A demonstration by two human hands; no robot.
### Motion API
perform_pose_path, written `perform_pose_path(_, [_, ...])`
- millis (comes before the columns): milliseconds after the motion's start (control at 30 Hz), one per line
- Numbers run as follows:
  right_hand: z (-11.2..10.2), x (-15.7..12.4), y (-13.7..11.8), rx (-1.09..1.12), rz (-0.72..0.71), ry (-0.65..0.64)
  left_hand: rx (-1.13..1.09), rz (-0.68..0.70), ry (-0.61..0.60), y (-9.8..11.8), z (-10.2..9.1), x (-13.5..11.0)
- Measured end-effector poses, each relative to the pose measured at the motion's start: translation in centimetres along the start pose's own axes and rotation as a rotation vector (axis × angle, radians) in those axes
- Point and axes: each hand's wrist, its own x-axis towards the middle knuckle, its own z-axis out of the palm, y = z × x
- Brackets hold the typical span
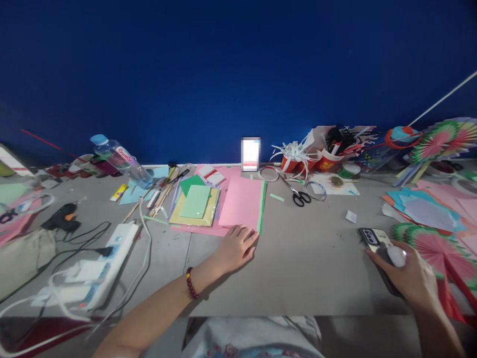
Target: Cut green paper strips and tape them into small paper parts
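My left hand [235, 248], a dark red bead bracelet [192, 283] on its wrist, rests on the desk at the lower edge of a stack of pink paper [242, 201]. Its fingers are loosely bent and slightly apart, holding nothing, with the fingertips touching the paper. Green sheets show along the stack's right side. On the right, my right hand [415, 276] is closed around a phone [373, 238] with its camera lenses facing up. A glossy white rounded piece [397, 256] sits on the phone's back, beside my fingers.
Left of the stack lie a packet of coloured paper [196, 201], wooden sticks [164, 196] and a tilted bottle [124, 159]. A power strip [112, 263] with cables lies nearer. Scissors [298, 196] and paper cups [330, 160] stand toward the back; paper fans [436, 243] lie right.
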Motion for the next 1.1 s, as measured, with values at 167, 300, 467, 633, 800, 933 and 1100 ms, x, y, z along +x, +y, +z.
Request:
perform_pose_path(167, [-0.09, -0.23, -0.33, 0.020, 0.042, -0.009, 0.008, 0.009, 0.002, 0.04, 0.00, 0.03])
perform_pose_path(300, [-0.07, -0.13, -0.27, -0.005, 0.040, -0.022, 0.004, 0.007, -0.002, 0.04, 0.03, 0.08])
perform_pose_path(467, [-0.05, -0.16, -0.09, -0.012, 0.018, -0.017, -0.003, 0.007, 0.000, -0.03, 0.04, 0.05])
perform_pose_path(633, [0.17, -0.22, 0.16, -0.025, 0.008, -0.024, -0.002, 0.008, 0.006, 0.00, -0.04, 0.03])
perform_pose_path(800, [0.17, -0.12, 0.21, -0.039, -0.016, -0.029, 0.008, 0.007, -0.008, 0.03, -0.02, 0.01])
perform_pose_path(933, [-0.19, -0.08, -0.23, -0.007, -0.032, -0.021, 0.008, 0.012, -0.004, 0.03, -0.05, 0.03])
perform_pose_path(1100, [-0.28, 0.03, -0.54, -0.016, -0.016, -0.038, 0.011, 0.010, -0.001, 0.03, -0.03, 0.00])
